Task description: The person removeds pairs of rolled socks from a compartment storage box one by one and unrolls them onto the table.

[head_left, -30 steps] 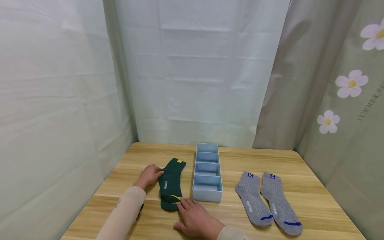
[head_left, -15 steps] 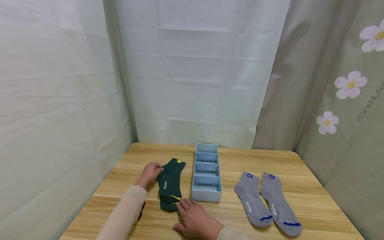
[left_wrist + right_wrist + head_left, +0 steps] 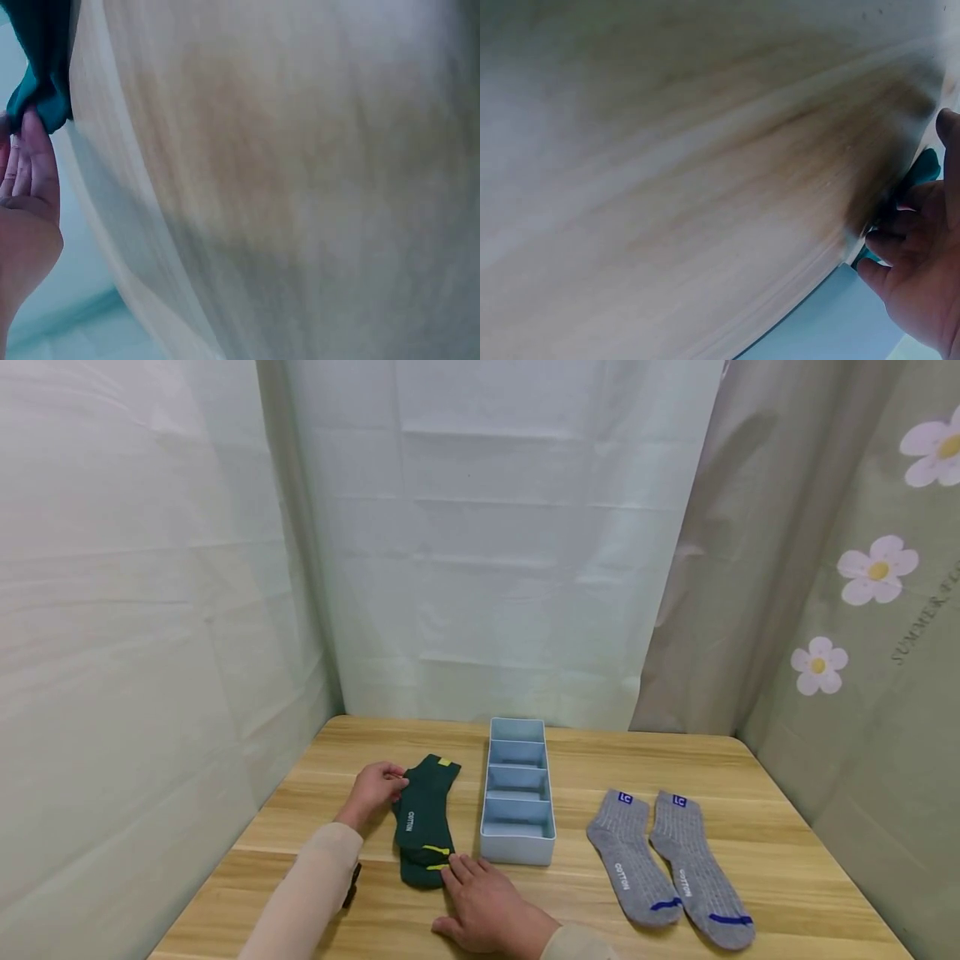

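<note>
Two dark green socks lie stacked in the head view, slightly offset. The upper sock (image 3: 427, 806) has a yellow cuff tag and white COTTON lettering; the toe of the lower sock (image 3: 422, 877) sticks out below it. At the left edge of the stack, my left hand (image 3: 372, 792) pinches green fabric between thumb and fingers. In the left wrist view, that bunched sock fabric (image 3: 46, 52) is raised at the fingertips. My right hand (image 3: 487, 903) lies palm down with extended fingers, its fingertips at the right side of the toes. Most of its palm shows in the right wrist view.
A light blue box (image 3: 517, 850) with several compartments in a row stands right of the green socks. Farther right, a grey sock (image 3: 630, 860) lies beside another grey sock (image 3: 699, 868). Curtains (image 3: 480, 568) enclose the wooden table (image 3: 570, 927) at the back and sides.
The upper green sock has shifted slightly left, and its toe stripe lies straighter over the lower sock. My left hand has kept its pinch; my right hand has stayed in place.
</note>
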### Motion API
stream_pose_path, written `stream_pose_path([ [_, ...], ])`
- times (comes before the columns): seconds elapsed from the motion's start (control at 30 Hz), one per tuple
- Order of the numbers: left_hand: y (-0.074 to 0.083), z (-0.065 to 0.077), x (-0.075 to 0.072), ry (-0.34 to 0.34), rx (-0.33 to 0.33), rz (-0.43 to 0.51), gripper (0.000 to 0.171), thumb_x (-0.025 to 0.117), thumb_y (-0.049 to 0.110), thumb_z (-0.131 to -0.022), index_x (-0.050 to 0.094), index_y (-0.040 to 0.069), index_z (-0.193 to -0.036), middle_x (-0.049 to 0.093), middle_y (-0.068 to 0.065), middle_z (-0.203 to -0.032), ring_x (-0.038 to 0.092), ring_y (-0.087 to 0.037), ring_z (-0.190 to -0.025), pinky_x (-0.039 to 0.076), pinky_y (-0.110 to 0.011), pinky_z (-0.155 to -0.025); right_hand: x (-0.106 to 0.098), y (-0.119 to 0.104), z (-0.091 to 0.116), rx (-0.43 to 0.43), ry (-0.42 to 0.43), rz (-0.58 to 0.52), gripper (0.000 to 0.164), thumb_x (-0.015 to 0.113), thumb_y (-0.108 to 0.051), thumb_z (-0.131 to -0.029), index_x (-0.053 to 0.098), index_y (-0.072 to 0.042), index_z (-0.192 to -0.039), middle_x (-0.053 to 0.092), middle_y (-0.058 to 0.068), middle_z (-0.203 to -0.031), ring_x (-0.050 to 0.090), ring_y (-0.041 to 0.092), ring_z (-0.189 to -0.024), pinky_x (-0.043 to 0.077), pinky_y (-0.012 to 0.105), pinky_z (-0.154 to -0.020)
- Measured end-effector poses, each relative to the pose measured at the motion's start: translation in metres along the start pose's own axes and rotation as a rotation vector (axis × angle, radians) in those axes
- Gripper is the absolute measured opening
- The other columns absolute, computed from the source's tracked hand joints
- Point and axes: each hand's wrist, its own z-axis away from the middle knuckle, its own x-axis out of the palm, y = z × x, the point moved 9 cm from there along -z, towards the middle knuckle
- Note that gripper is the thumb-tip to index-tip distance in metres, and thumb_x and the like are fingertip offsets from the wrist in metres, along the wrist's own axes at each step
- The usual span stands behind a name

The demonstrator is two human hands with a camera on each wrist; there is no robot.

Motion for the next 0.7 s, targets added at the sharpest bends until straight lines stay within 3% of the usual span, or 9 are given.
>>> stream_pose_path([
  [0.3, -0.009, -0.001, -0.009, 0.037, -0.017, 0.060, 0.019, 0.063, -0.005, -0.093, 0.062, -0.014, -0.110, 0.066, -0.022, -0.097, 0.063, -0.019, -0.071, 0.058, -0.030, -0.066, 0.000, 0.000, -0.001, 0.007, -0.022, -0.016, 0.073, 0.039, -0.065, -0.098, 0.046, -0.012, -0.148, 0.039, 0.005, -0.155, 0.037, 0.018, -0.141, 0.036, 0.039, -0.111],
  [0.53, -0.026, 0.003, -0.033, 0.083, -0.057, 0.072, 0.023, 0.061, -0.004, -0.094, 0.061, -0.016, -0.114, 0.065, -0.026, -0.101, 0.065, -0.022, -0.073, 0.059, -0.036, -0.070, 0.000, 0.000, -0.001, 0.014, -0.020, 0.006, 0.072, 0.039, -0.064, -0.098, 0.047, -0.012, -0.148, 0.039, 0.005, -0.155, 0.036, 0.018, -0.142, 0.035, 0.038, -0.112],
  [0.7, -0.041, 0.001, -0.054, 0.106, -0.056, 0.070, 0.025, 0.062, -0.004, -0.092, 0.060, -0.018, -0.114, 0.065, -0.027, -0.099, 0.065, -0.019, -0.068, 0.059, -0.034, -0.066, 0.000, 0.000, -0.001, 0.018, -0.018, 0.004, 0.072, 0.040, -0.064, -0.098, 0.047, -0.013, -0.148, 0.040, 0.004, -0.154, 0.037, 0.018, -0.141, 0.035, 0.038, -0.112],
])
